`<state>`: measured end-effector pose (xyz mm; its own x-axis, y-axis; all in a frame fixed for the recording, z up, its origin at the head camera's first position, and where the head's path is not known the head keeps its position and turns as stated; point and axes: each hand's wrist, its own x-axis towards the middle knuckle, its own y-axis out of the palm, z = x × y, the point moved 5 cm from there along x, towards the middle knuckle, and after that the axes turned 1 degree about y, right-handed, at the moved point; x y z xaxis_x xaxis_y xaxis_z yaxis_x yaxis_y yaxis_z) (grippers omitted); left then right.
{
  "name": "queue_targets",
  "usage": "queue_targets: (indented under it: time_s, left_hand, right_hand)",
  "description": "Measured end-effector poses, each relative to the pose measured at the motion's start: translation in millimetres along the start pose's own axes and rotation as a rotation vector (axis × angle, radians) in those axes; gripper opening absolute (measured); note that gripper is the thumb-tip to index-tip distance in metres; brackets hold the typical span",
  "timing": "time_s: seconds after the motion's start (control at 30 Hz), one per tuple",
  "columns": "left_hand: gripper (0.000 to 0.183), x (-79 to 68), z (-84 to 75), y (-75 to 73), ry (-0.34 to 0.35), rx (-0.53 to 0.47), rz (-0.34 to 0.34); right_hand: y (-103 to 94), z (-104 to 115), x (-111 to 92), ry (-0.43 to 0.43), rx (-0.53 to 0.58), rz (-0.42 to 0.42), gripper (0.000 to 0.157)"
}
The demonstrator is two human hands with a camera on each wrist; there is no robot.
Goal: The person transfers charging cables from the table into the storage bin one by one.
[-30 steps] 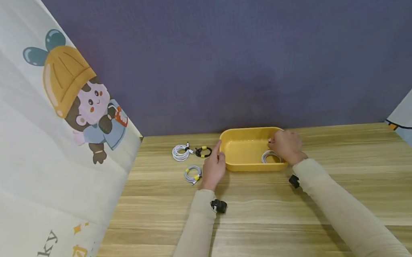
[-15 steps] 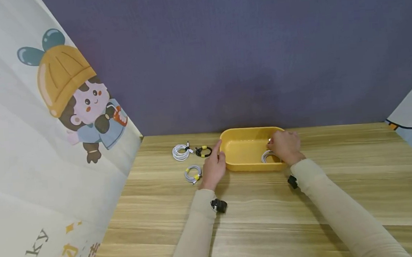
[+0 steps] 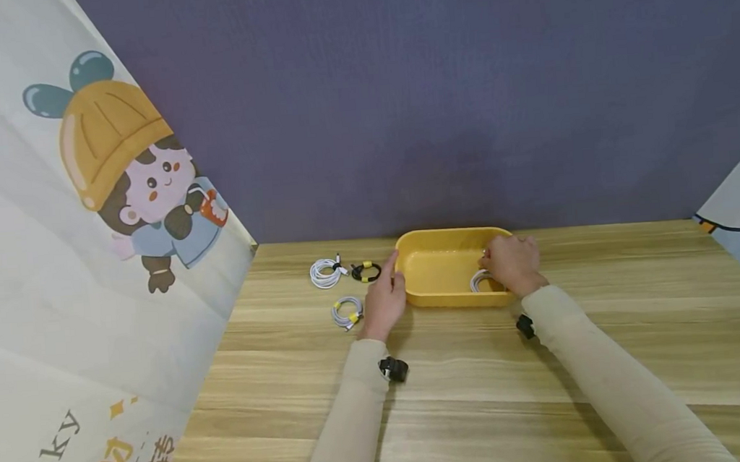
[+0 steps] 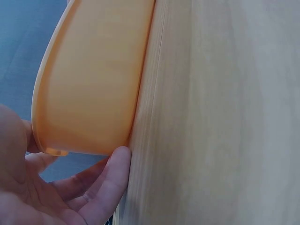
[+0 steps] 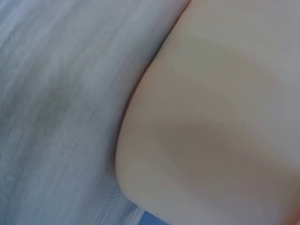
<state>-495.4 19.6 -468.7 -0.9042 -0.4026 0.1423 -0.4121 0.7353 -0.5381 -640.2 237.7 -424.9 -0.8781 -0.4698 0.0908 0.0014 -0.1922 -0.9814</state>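
Steadying the tray (image 3: 444, 301) with my left hand (image 3: 385, 306) loosely spread, I'm apparently settling a cable (image 3: 474, 279), right hand (image 3: 513, 263) grip unclear; release should follow.

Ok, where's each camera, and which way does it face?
Head: on the head, facing forward and down at the yellow oblong plastic tray on the wooden tabletop; left hand, right hand and forearms show.
Left wrist: on that wrist, facing the tray's outer side; left hand shows.
Right wrist: on that wrist, facing a blurred pale surface, tray or skin unclear.
Head and left wrist share tray and left hand.
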Motion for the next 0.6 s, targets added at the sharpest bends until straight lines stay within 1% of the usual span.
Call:
queue_targets:
  time_s: [0.2, 0.33, 0.43, 0.53, 0.6]
  left_hand:
    - [0.049, 0.6, 0.7, 0.7, 0.007, -0.001, -0.004]
    - [0.049, 0.7, 0.6, 1.0, 0.008, 0.0, -0.004]
    - [0.049, 0.3, -0.2, 0.7, 0.007, 0.002, -0.003]
    - [0.049, 0.3, 0.2, 0.6, 0.006, 0.0, -0.001]
    - [0.049, 0.1, 0.4, 0.3, 0.006, 0.002, -0.003]
  right_hand:
    - [1.4, -0.8, 1.2, -0.011, 0.012, 0.01, 0.044]
    - [1.8, -1.2, 1.3, -0.024, 0.041, 0.013, 0.05]
    - [1.2, -2.3, 1.1, -0.036, 0.07, 0.004, 0.051]
    - [-1.6, -4.1, -0.3, -0.052, 0.102, -0.028, 0.037]
    - [-3.6, -6.2, -1.6, -0.068, 0.142, -0.04, 0.027]
